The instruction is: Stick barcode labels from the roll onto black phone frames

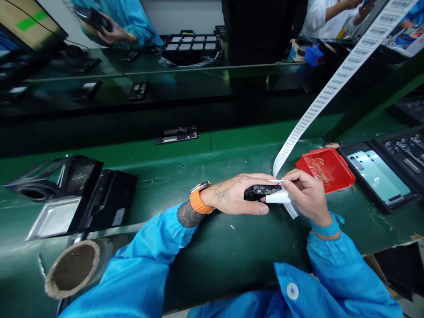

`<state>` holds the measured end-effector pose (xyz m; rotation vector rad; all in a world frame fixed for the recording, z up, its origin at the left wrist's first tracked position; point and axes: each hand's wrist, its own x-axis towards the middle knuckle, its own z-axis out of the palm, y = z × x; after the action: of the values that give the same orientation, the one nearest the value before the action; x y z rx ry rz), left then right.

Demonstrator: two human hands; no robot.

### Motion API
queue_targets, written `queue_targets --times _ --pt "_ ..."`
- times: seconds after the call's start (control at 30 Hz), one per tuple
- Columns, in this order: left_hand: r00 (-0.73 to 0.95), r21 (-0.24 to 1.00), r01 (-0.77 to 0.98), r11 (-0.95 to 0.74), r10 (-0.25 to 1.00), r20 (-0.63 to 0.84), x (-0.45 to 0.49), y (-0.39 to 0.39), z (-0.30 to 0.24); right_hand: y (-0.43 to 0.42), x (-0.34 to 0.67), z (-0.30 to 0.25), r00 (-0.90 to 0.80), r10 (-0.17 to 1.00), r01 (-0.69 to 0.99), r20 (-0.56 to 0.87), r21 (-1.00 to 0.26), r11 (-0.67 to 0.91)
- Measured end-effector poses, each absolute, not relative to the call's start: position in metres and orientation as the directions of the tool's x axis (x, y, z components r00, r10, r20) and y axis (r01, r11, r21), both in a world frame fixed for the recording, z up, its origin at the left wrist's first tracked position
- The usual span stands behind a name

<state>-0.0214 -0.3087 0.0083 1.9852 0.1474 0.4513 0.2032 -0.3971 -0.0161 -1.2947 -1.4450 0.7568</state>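
My left hand, with an orange-strapped watch at its wrist, is closed round a black phone part seen nearly edge-on. Close by on the right, the thumb and fingers of my right hand pinch a thin white label over the phone part's end. A long strip of barcode labels slants down from the upper right and ends behind my hands. Some white backing paper shows between and below the hands; whether it joins the strip is hidden.
A red bin with small tan pieces and a black tray with light-green phone panels stand right. An opened phone lies ahead. Left are black fixtures and a round brown-filled pot. Across the bench, a person's hand holds a dark object.
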Motion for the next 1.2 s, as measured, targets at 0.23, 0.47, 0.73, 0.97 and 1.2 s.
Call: queue_targets --times 0.23,0.47,0.73,0.97,1.2 --pt "0.922 0.885 -0.121 -0.45 0.279 0.268 -0.022 -0.31 0.012 -0.399 0.206 -0.018 0.066 0.96 0.364 0.272 -0.902 0.231" --pt "0.951 0.95 0.0 -0.313 0.293 0.097 -0.021 -0.307 0.015 -0.397 0.205 -0.016 -0.037 0.931 0.482 0.364 -0.809 0.336" --pt "0.928 0.972 0.148 0.183 0.313 -0.201 -0.023 -0.311 0.006 -0.395 0.204 -0.018 -0.037 0.911 0.515 0.411 -0.773 0.37" --pt "0.888 0.943 0.228 0.242 0.347 -0.303 -0.041 -0.295 0.008 -0.392 0.206 -0.017 0.103 0.979 0.229 0.177 -0.962 0.15" --pt "0.954 0.756 -0.079 0.65 0.268 -0.131 -0.025 -0.314 0.001 -0.395 0.2 -0.013 0.084 0.994 0.186 0.076 -0.981 0.059"
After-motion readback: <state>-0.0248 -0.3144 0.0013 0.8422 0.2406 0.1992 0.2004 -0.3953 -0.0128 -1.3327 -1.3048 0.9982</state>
